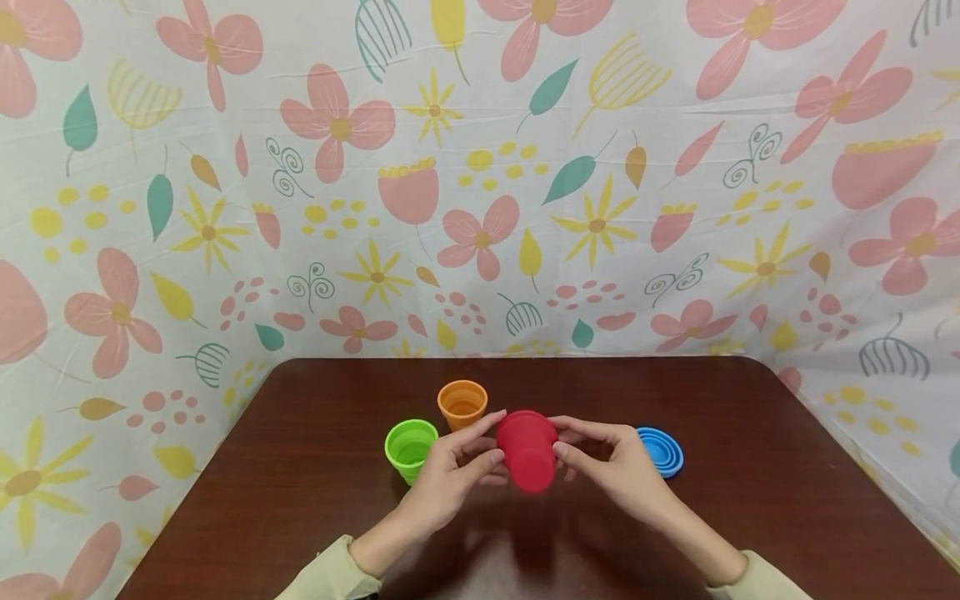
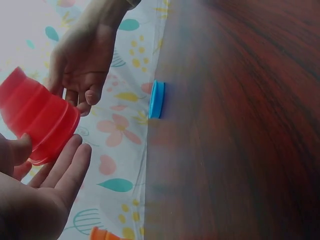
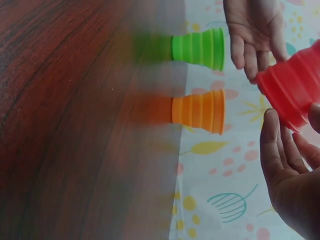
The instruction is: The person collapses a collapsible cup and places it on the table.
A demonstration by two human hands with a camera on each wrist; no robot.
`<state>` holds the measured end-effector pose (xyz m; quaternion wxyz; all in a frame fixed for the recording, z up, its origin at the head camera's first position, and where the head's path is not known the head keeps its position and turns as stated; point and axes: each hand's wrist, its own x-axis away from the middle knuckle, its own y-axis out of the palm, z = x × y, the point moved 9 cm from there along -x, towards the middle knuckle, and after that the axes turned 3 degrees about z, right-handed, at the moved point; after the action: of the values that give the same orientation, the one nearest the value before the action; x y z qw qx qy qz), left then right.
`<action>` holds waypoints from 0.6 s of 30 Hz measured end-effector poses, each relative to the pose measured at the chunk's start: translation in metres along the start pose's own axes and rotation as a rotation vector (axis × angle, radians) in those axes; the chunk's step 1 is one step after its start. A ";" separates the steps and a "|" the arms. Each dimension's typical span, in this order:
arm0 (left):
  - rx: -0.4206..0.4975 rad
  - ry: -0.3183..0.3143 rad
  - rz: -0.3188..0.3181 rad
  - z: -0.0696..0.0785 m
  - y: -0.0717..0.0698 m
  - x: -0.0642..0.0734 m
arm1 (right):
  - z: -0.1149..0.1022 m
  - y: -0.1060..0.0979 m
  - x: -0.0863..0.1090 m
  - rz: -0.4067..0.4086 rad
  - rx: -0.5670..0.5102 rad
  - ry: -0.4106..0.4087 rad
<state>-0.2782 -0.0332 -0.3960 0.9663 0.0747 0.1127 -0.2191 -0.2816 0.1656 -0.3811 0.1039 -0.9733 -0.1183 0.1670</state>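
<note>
Above the near middle of the brown tabletop, a red cup is held in the air between two hands, well clear of the surface. It is tilted, its narrow base turned toward the person and its wider rim facing away and downward; the wrist views show stepped rings along its wall.

The left hand is partly closed, thumb and fingers gripping the cup's left side near the rim. The right hand mirrors it, thumb and fingers bent about the opposite side.

Just beside the left hand, a green cup stands upright with its mouth up, the hand covering a little of its lower right side. Behind it and slightly to the right stands an orange cup, also upright, its lower part partly hidden by the left fingers. Past the right hand, a blue cup sits low and flattened into nested rings, its left edge covered by that hand.

Pale sleeves show at both wrists. Around the far side and both flanks hangs a white cloth printed with pink flowers, yellow blooms and green leaves.
</note>
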 end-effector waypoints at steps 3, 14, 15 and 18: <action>-0.013 -0.006 0.006 0.000 -0.001 0.000 | 0.002 0.002 0.001 -0.008 -0.010 0.025; -0.056 -0.009 0.011 -0.001 -0.001 0.001 | 0.003 0.006 0.003 -0.045 -0.056 0.033; -0.059 -0.007 0.011 -0.001 -0.001 0.001 | 0.003 0.007 0.003 -0.047 -0.057 0.034; -0.077 -0.002 0.016 -0.001 -0.002 0.001 | 0.003 0.008 0.003 -0.049 -0.048 0.042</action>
<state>-0.2780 -0.0350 -0.3973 0.9703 0.0382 0.1195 -0.2067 -0.2783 0.1598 -0.3871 0.0869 -0.9756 -0.1439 0.1412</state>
